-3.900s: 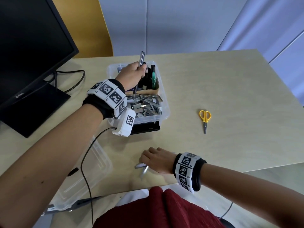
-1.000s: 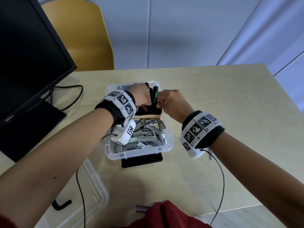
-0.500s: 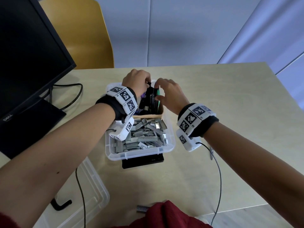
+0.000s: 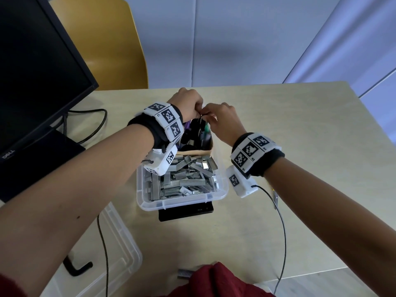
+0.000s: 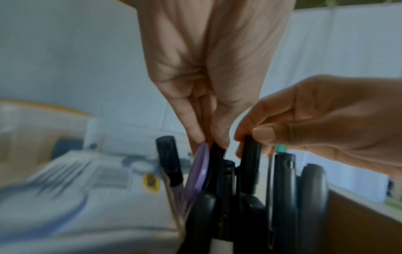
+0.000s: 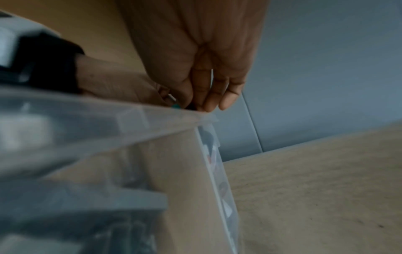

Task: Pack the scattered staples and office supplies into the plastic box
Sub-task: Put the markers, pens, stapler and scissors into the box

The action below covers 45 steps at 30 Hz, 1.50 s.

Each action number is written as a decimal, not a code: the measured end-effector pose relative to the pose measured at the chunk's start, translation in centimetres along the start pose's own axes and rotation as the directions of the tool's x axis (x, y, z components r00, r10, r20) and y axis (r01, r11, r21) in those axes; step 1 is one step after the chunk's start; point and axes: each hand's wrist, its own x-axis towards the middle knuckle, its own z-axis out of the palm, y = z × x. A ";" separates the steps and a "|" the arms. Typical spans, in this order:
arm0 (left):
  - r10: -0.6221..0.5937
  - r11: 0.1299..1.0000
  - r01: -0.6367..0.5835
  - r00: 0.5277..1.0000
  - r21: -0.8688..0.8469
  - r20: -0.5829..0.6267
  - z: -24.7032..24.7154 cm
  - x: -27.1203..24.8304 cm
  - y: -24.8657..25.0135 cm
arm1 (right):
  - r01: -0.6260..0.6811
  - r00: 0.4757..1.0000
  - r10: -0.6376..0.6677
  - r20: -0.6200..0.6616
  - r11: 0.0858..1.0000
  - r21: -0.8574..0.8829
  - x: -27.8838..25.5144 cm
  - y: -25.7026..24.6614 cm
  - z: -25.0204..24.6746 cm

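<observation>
Plastic box (image 4: pixel 182 203) clear, staple-filled; left hand (image 4: pixel 188 105), right hand (image 4: pixel 222 118) each pinching upright pens (image 5: pixel 250 165).

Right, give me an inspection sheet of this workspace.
Surface: light wooden table.
Job's things: clear plastic box holds loose staple strips and upright pens; one staple strip lies at the near edge.
Clutter: box lid, black hex key.
Grips: left hand pinches a black pen top; right hand pinches another.
Cables: wrist-camera leads, monitor cable.
Surroundings: Dell monitor, yellow chair.
</observation>
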 end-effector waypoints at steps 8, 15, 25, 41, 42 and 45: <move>-0.082 0.989 0.079 0.997 -0.123 -0.015 0.7 0.3 -0.7 | 0.007 1.000 -0.007 0.015 1.000 0.001 0.1 0.1 -0.2; -0.110 0.993 0.110 0.994 -0.044 0.004 0.6 0.7 -0.5 | 0.031 0.999 -0.028 0.026 0.994 -0.105 0.7 0.2 0.0; -0.138 0.975 0.151 0.987 0.163 -0.084 0.7 0.8 1.0 | 0.108 0.985 -0.081 0.149 0.978 -0.177 0.8 1.2 -1.4; -0.205 0.978 0.206 0.978 -0.027 0.038 -0.2 1.2 -1.5 | 0.110 0.975 -0.019 0.222 0.907 -0.406 1.2 -0.4 -0.4; -0.209 0.977 0.210 0.977 -0.025 0.034 -0.1 1.2 -1.5 | 0.118 0.971 -0.023 0.240 0.914 -0.388 1.3 -0.2 -0.6; -0.214 0.976 0.215 0.976 -0.024 0.040 0.0 1.4 -1.6 | 0.120 0.961 -0.033 0.274 0.944 -0.308 1.2 0.3 -1.3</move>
